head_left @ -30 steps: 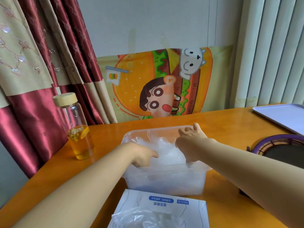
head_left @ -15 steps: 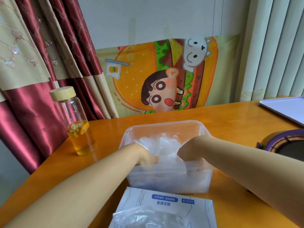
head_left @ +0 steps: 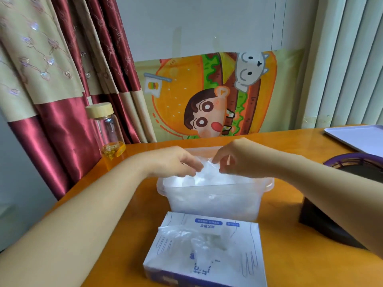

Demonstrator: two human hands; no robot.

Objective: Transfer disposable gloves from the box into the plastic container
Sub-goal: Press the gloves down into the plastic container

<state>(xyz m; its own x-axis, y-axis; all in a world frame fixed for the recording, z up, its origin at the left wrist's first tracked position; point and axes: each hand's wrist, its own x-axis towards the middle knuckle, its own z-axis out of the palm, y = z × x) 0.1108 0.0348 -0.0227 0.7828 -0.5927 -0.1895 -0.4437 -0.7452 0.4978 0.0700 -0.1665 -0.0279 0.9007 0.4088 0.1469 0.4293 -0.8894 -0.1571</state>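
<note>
A clear plastic container (head_left: pixel 213 201) stands mid-table, filled with a pile of thin transparent gloves (head_left: pixel 207 178). My left hand (head_left: pixel 174 162) and my right hand (head_left: pixel 238 160) hover just above its rim, fingers curled down. Their fingertips meet at a raised peak of glove plastic and pinch it. In front of the container lies the white and blue glove box (head_left: pixel 236 257). A crumpled clear glove (head_left: pixel 196 239) sticks out of the box's top opening.
A glass bottle (head_left: pixel 109 133) with a wooden cap and yellow liquid stands at the table's left edge by the curtain. A pale tray (head_left: pixel 360 137) lies far right. A purple-rimmed round object (head_left: pixel 356 162) on a dark base (head_left: pixel 323 222) sits under my right forearm.
Both hands were pressed down into the gloves inside the container. They have risen to the rim and drawn together over the middle, with a peak of plastic lifted between the fingertips.
</note>
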